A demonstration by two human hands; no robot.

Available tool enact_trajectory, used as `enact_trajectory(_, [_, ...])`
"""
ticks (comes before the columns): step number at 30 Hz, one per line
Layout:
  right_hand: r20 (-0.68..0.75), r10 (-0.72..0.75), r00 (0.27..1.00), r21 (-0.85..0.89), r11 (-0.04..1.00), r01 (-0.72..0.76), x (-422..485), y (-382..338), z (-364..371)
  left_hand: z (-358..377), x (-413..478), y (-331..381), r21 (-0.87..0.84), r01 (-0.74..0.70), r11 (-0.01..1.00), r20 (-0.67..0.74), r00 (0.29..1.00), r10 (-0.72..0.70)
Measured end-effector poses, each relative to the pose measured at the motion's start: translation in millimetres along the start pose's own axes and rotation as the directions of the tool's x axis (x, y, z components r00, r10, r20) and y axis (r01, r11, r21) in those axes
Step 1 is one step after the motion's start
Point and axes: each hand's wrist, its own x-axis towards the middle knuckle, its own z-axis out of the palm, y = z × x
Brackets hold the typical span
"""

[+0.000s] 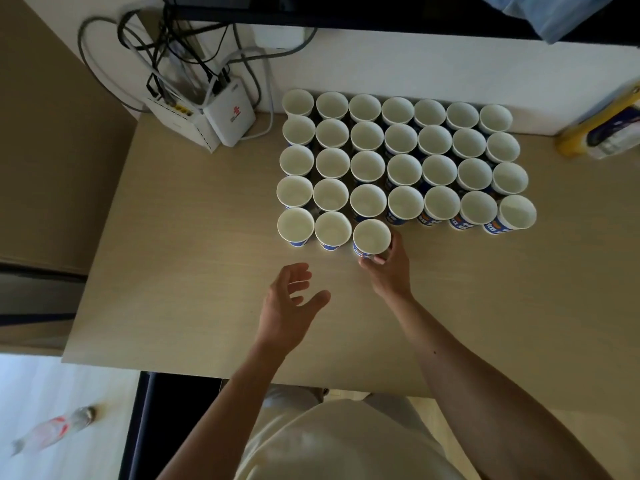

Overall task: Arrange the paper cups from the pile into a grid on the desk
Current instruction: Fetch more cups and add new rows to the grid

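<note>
"Paper dents easily, and the right hand [388,268] has its fingers [378,260] curled round the end cup [371,237], just below the middle of the frame. Squeeze too hard and the wall buckles."

"Where does that cup stand?"

"Third in the short fifth row, just below the four full rows of the grid [401,157] and close beside its neighbour [332,230]. Whether its base is down on the desk [173,271] I cannot tell."

"So the danger is a knock?"

"I think so. The cups stand almost rim to rim. A sideways nudge on letting go, or a wrist catching a rim, could tip one and shove several out of line."

"And the left hand [287,299]?"

"Fingers spread and relaxed, holding nothing, hovering over bare desk to the left of the right hand. A careless sweep upward could clip the short row. The pile is out of sight, so I cannot say how many cups remain."
</note>
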Motion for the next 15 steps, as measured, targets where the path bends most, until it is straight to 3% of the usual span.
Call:
enact_trajectory(4, [-0.037, 0.024, 0.999, -0.037, 0.999, -0.025, -11, 4, -17, 11, -4, 7, 0.011, -0.011, 1.0, 0.03, 1.0, 0.011])
enact_trajectory(9, [-0.195, 0.079, 0.978, 0.053, 0.996, -0.07, -34, 5, -65, 42, -8, 26, 0.012, -0.037, 0.999, 0.152, 0.988, 0.034])
enact_trajectory(15, [-0.418, 0.046, 0.907, 0.178, 0.983, 0.033, -63, -16, -138, 97, -20, 68, 0.019, -0.134, 0.991, 0.291, 0.949, 0.123])
